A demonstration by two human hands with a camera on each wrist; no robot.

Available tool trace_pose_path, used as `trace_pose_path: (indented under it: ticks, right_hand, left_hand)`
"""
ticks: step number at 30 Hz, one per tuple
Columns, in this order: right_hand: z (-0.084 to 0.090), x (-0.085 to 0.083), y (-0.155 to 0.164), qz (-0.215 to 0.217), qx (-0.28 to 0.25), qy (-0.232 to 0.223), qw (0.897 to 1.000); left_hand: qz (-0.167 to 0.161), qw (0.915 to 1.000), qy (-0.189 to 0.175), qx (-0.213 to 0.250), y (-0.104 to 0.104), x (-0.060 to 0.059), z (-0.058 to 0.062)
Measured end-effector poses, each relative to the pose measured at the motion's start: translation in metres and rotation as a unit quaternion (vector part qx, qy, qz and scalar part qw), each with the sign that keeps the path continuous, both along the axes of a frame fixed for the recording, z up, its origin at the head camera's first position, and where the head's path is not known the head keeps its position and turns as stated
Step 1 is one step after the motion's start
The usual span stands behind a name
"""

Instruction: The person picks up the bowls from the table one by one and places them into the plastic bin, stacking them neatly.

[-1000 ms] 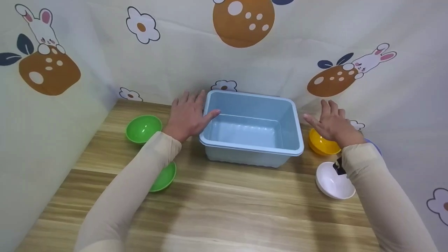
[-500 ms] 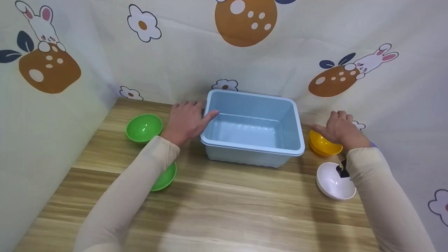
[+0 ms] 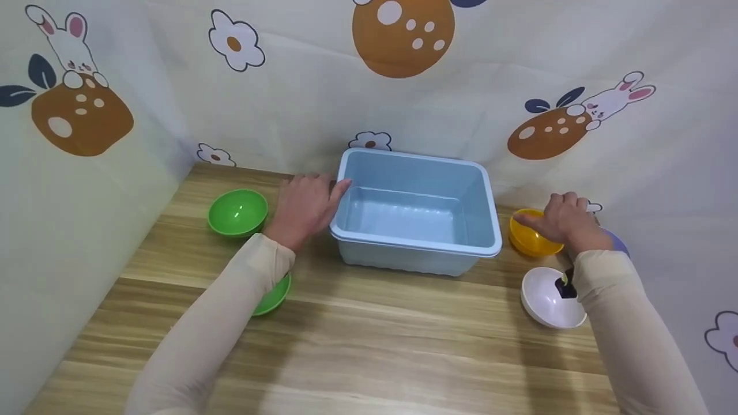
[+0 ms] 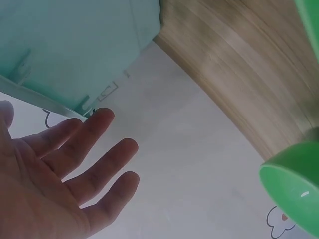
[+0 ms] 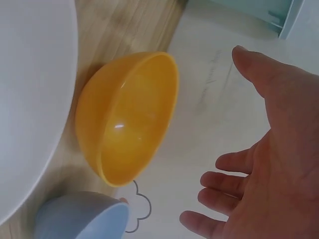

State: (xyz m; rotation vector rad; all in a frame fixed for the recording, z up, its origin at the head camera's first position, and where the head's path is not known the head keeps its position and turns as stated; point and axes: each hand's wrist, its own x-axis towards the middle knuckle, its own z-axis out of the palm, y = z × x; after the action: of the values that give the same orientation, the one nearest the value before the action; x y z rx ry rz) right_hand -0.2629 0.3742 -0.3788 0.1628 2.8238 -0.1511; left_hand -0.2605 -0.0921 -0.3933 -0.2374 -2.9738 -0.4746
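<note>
From my end I see the left hand [image 3: 307, 207], fingers loosely extended, just beside the left side of the pale-blue rectangular plastic tub [image 3: 403, 259]. Right of that tub, the right hand [image 3: 565, 222], fingers relaxed and spread, hovers by a round glossy yellow bowl [image 3: 527, 245].

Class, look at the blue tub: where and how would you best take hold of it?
The blue tub is probably best held under its rim at both short ends, coming from left and right: the rim juts out, the tub narrows below it and sits upright, and its back is close to the patterned cloth.
</note>
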Motion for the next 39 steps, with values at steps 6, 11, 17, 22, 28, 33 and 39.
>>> trace_pose_path:
  ticks: [6,11,17,22,28,33,39]
  right_hand:
    - [-0.009,0.001,0.003,0.005,-0.005,-0.003,1.000]
    - [-0.015,0.001,0.006,0.012,-0.012,-0.009,1.000]
    - [-0.021,0.001,0.009,0.005,-0.023,-0.015,1.000]
    - [-0.025,0.004,0.007,-0.004,-0.023,-0.015,1.000]
    - [-0.028,0.007,0.005,-0.018,-0.032,-0.015,0.999]
    - [-0.029,0.007,0.006,-0.030,-0.045,-0.029,0.998]
    - [-0.030,0.007,0.009,-0.040,-0.056,-0.044,0.997]
  left_hand:
    - [-0.002,1.0000,0.005,0.003,0.001,0.003,-0.003]
    - [-0.005,0.9997,0.022,0.004,0.001,0.005,-0.006]
    - [-0.005,0.9995,0.030,0.006,0.000,0.006,-0.007]
    - [0.004,0.9997,0.014,0.022,0.000,0.006,-0.007]
    - [0.007,0.9996,0.001,0.027,0.001,0.006,-0.006]
    - [0.005,0.9995,-0.002,0.032,0.001,0.005,-0.006]
    - [0.010,0.9992,-0.015,0.036,0.002,0.006,-0.005]
